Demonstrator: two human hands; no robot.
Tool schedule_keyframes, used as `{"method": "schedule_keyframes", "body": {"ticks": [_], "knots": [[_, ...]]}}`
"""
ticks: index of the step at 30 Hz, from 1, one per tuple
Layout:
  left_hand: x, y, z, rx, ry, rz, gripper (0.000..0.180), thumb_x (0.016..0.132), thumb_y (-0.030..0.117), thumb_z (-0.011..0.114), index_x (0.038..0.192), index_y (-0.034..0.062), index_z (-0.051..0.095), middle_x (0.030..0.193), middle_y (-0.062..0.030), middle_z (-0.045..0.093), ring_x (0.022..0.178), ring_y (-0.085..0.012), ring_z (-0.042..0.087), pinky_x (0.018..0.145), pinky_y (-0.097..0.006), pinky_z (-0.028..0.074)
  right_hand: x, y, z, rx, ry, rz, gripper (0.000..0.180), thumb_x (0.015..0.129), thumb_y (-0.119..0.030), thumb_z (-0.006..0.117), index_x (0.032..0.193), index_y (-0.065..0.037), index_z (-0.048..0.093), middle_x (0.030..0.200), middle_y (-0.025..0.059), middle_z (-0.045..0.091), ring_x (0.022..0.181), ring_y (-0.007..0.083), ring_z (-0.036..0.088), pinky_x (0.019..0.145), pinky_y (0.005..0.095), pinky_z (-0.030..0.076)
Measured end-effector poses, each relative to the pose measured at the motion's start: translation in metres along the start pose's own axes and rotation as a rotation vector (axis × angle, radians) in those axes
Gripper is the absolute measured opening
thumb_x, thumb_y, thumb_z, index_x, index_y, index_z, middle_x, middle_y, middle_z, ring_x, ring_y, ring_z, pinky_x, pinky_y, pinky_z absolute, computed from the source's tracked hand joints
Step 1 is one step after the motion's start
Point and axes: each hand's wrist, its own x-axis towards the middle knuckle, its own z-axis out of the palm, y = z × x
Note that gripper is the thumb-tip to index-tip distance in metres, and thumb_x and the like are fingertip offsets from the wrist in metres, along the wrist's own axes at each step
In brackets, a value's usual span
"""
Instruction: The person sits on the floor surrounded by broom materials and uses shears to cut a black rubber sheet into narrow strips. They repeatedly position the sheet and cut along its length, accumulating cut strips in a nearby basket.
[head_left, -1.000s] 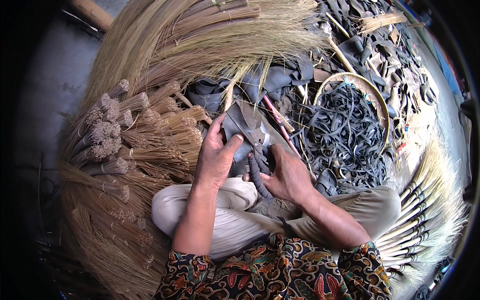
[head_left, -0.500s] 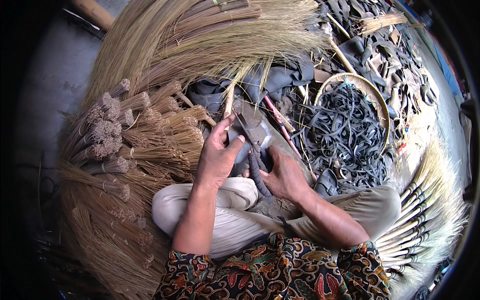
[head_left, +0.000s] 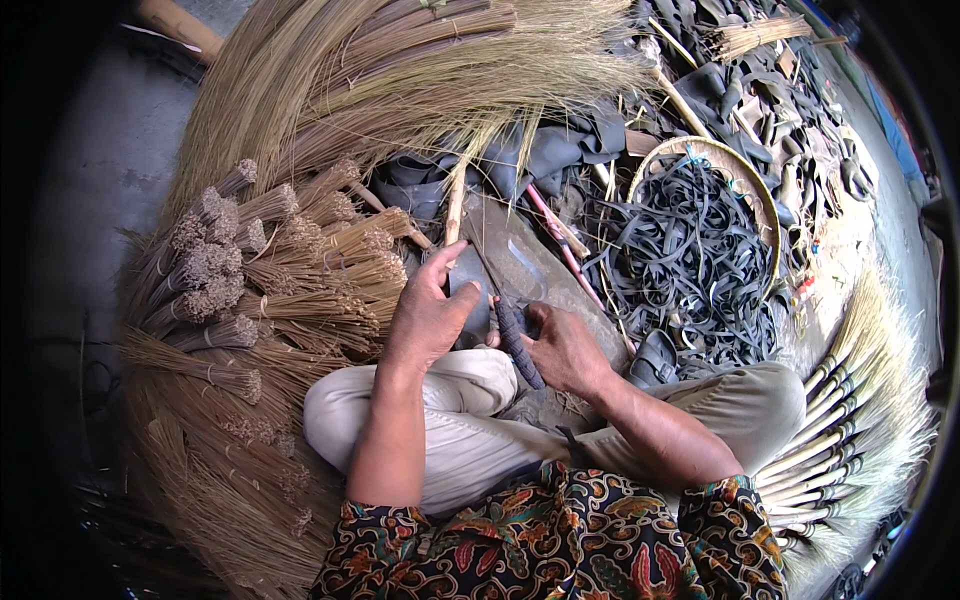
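My left hand is in front of my crossed legs, holding a grey piece of rubber sheet. Its thumb lies over the rubber and its index finger reaches forward, near the end of a pale wooden stick. The other left fingers are mostly hidden. To its right, my right hand is closed around scissors with dark wrapped handles. Only one handle shows plainly. The thin blades point forward and slightly left, beside the rubber. A worn flat board lies beneath them.
Bundled dry stalks crowd the left side, and long grass covers the back. A round woven tray of black rubber strips stands right. Rubber scraps lie behind it. Several grass brooms fan out at the near right.
The scissors have turned a little more upright and their blades look closer together. My left hand has shifted slightly left and nearer, and less of the grey rubber shows between my hands.
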Motion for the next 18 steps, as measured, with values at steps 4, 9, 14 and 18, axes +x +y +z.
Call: {"method": "schedule_keyframes", "body": {"ticks": [4, 9, 14, 18], "knots": [[0.0, 0.007, -0.004, -0.131, 0.098, 0.039, 0.056, 0.095, 0.0, 0.062, 0.148, -0.0064, 0.046, 0.122, -0.0167, 0.069, 0.102, -0.013, 0.066, 0.087, -0.027, 0.055, -0.003, 0.0, 0.003, -0.019, -0.034, -0.018, 0.075, 0.083, -0.064, 0.079, 0.108, 0.006, 0.069, 0.087, 0.0197, 0.072, 0.081, 0.0251, 0.07, 0.075, 0.0428, 0.054], [0.002, 0.019, -0.007, -0.139, 0.155, 0.04, 0.059, 0.096, 0.002, 0.064, 0.151, -0.0063, 0.043, 0.124, -0.0145, 0.067, 0.106, -0.0149, 0.067, 0.092, -0.028, 0.055, -0.003, 0.005, 0.005, 0.019, 0.072, -0.102, 0.069, 0.081, -0.053, 0.086, 0.109, 0.006, 0.064, 0.088, 0.0179, 0.071, 0.082, 0.0213, 0.068, 0.074, 0.0386, 0.055], [-0.001, 0.022, 0.0, -0.453, 0.088, 0.042, 0.058, 0.096, 0.008, 0.068, 0.149, -0.0031, 0.047, 0.122, -0.0111, 0.065, 0.108, -0.0155, 0.067, 0.089, -0.032, 0.058, 0.008, 0.015, 0.003, 0.176, 0.225, -0.291, 0.048, 0.086, -0.019, 0.088, 0.119, -0.001, 0.057, 0.105, 0.0051, 0.066, 0.093, 0.0104, 0.062, 0.084, 0.0285, 0.053], [0.001, 0.024, 0.012, -0.538, -0.035, 0.061, 0.066, 0.096, 0.019, 0.075, 0.149, -0.0043, 0.044, 0.126, -0.0119, 0.064, 0.115, -0.0178, 0.063, 0.099, -0.033, 0.053, 0.014, 0.013, 0.001, 0.258, 0.149, -0.325, 0.042, 0.089, -0.009, 0.083, 0.12, -0.002, 0.055, 0.099, 0.0001, 0.06, 0.088, 0.0079, 0.059, 0.081, 0.0263, 0.051]]}}
